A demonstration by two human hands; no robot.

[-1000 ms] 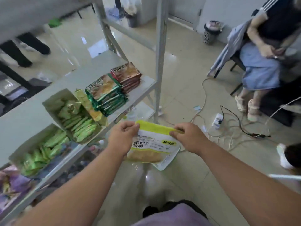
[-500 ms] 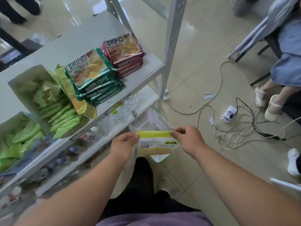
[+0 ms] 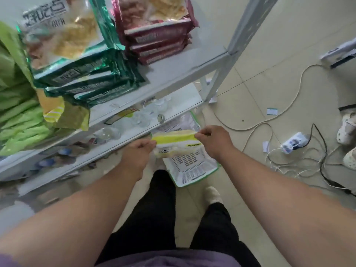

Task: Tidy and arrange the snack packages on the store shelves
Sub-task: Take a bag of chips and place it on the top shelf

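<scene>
A yellow and white snack pouch (image 3: 176, 144) hangs low in front of the shelves, held by both hands at its top edge. My left hand (image 3: 137, 154) pinches its left corner and my right hand (image 3: 213, 140) pinches its right corner. Under it, a white perforated basket (image 3: 189, 167) with a green rim lies on the floor. On the middle shelf (image 3: 173, 74) sit a stack of green packs (image 3: 82, 70), a stack of red packs (image 3: 158, 35) and open boxes of light green sachets (image 3: 21, 120).
The lower shelf (image 3: 179, 108) carries clear plastic cups and small items. The grey shelf post (image 3: 231, 51) stands at the right. A power strip (image 3: 293, 145) and tangled cables lie on the tiled floor to the right. Another person's sandalled feet (image 3: 348, 135) are at the far right.
The view has tilted down and moved closer to the shelves. Both hands have lowered the pouch toward the floor basket, still holding its top corners.
</scene>
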